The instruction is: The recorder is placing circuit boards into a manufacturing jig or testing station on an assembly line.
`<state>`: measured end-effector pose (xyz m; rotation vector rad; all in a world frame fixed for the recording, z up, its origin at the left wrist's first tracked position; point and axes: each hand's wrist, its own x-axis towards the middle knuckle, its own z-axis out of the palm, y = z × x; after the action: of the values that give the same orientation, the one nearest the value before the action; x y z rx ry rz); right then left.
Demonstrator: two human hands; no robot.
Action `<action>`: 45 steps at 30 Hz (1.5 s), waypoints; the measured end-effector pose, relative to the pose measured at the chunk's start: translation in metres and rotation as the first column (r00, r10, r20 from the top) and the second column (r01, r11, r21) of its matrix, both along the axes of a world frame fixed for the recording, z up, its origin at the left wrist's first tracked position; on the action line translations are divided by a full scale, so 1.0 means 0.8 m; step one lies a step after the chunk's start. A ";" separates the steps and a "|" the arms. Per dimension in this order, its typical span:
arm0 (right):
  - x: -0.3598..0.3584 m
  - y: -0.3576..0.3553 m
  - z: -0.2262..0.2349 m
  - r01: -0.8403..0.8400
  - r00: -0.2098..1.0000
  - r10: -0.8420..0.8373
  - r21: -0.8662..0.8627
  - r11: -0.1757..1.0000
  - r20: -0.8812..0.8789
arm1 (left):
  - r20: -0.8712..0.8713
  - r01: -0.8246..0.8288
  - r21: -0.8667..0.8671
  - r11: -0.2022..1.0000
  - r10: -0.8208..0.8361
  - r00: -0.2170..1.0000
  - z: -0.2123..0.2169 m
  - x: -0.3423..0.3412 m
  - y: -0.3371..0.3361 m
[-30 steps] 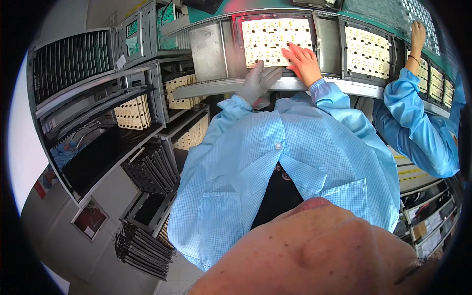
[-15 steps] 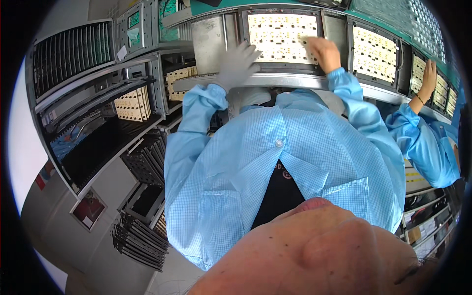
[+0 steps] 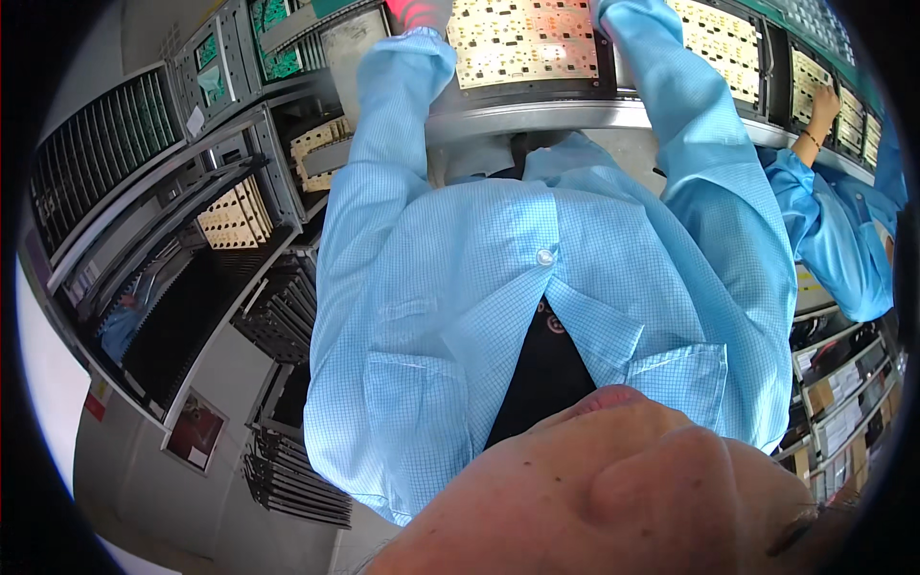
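While my left hand point(image 3: 420, 13) is by the left edge of the tray point(image 3: 537, 93), can't tell either grip; right sleeve point(image 3: 640, 38) brushing could nudge board point(image 3: 522, 43)

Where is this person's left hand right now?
The left hand shows at the top edge of the head view, left of centre and partly cut off, just beside the left side of the cream circuit board; whether they touch isn't clear.

Slotted metal racks point(image 3: 107, 153) at left; grey floor point(image 3: 220, 522) lower left; tiered shelving point(image 3: 812, 422) lower right.
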<state>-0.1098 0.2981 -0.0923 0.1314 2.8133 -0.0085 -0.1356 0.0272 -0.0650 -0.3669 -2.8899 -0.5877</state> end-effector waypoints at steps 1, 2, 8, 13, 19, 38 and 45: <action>0.004 -0.003 0.021 0.013 0.994 -0.010 -0.025 1.000 0.113 | 0.062 0.050 0.117 0.992 -0.057 0.996 0.000 -0.006 -0.002; 0.010 -0.007 0.046 0.014 0.966 0.001 -0.054 0.998 0.259 | 0.030 0.108 0.137 0.985 -0.113 0.993 -0.005 -0.009 -0.009; 0.147 -0.023 0.056 -0.042 0.871 0.059 -0.045 0.998 0.488 | 0.045 0.310 0.295 0.904 -0.337 0.940 0.022 0.035 -0.040; 0.201 -0.010 0.022 -0.020 0.982 0.052 -0.176 0.984 0.180 | 0.314 0.708 0.024 0.706 -0.677 0.665 0.046 0.114 -0.080; 0.151 0.001 0.059 -0.337 0.938 0.347 -0.244 0.909 -0.004 | 0.374 0.793 -0.124 0.596 -0.712 0.594 0.029 0.114 -0.086; -0.117 0.007 0.055 -0.018 0.993 -0.029 -0.402 0.915 -0.111 | 0.324 0.469 0.092 0.878 -0.472 0.820 0.037 0.165 -0.067; -0.065 0.086 -0.047 0.254 0.883 -0.125 -0.685 -0.683 0.452 | 0.331 0.445 0.132 0.886 -0.463 0.823 0.034 0.167 -0.052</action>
<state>-0.1621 0.3672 -0.1295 0.3195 1.0728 -2.6326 -0.0022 -0.0147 -0.0378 -1.0702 -3.1234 -0.8762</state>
